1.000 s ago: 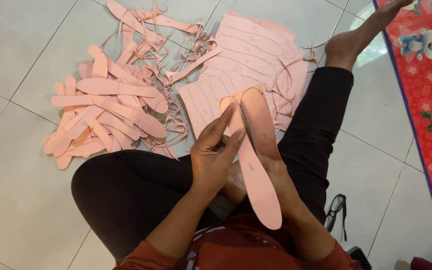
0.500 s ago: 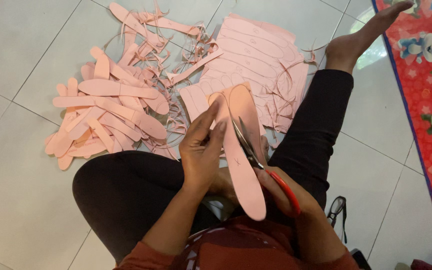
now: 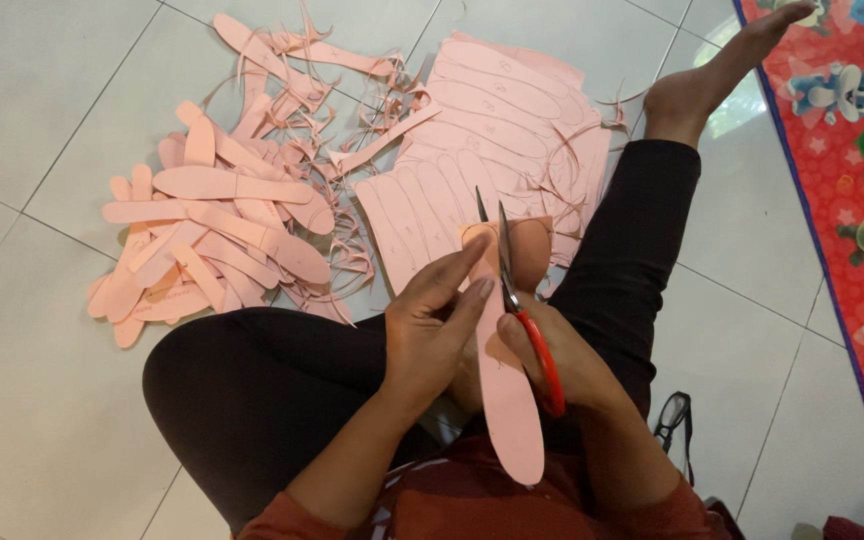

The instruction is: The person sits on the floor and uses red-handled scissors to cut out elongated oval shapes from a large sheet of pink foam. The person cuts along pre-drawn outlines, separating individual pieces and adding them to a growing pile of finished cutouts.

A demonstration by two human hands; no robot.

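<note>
You are mid-trim: your left hand [image 3: 439, 325] pinches the pink insole [image 3: 505, 395] flat, while your right hand [image 3: 562, 365] grips the red-handled scissors [image 3: 512, 290], blades parted at its toe end. Next, judge the curve and turn the insole into the blades.

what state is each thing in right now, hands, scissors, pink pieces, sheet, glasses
left hand: gripping the pink insole piece
right hand: holding the scissors
scissors: blades open at the piece's top edge
pink insole piece: held up, partly trimmed
cut insoles: piled loosely on the floor
marked pink sheet: flat, partly cut away
eyeglasses: lying on the floor
</note>
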